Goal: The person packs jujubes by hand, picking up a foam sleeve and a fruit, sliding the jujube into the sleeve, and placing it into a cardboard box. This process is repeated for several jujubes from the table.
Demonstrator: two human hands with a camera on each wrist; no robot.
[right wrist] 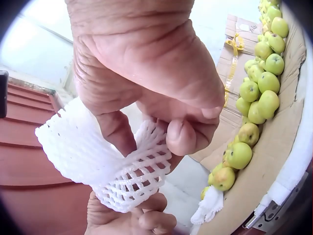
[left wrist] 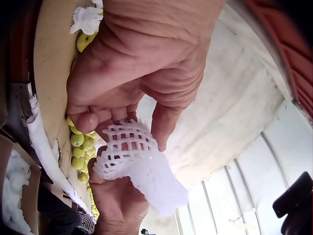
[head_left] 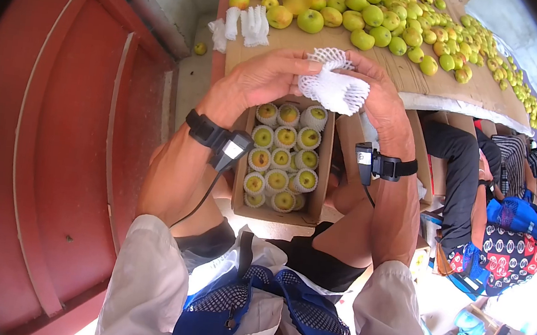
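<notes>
Over the near edge of the table, both hands hold a white foam fruit net [head_left: 333, 90], stretched at one end so its mesh opens wide. My left hand [head_left: 267, 75] grips it from the left, its thumb lying on the foam. From the other side my right hand [head_left: 378, 90] pinches the net, one finger hooked into the mesh in the right wrist view. The rest of the foam net [right wrist: 78, 147] hangs loose and folded over. No apple shows inside it. Below the hands stands a cardboard box [head_left: 240, 184] with netted apples [head_left: 281, 159] in rows.
Many loose green apples [head_left: 379, 34] cover the cardboard-topped table [head_left: 283, 41]. More foam nets [head_left: 253, 27] lie at its left end. A red door [head_left: 46, 142] stands to the left. Other people [head_left: 459, 182] sit at the right beside the table.
</notes>
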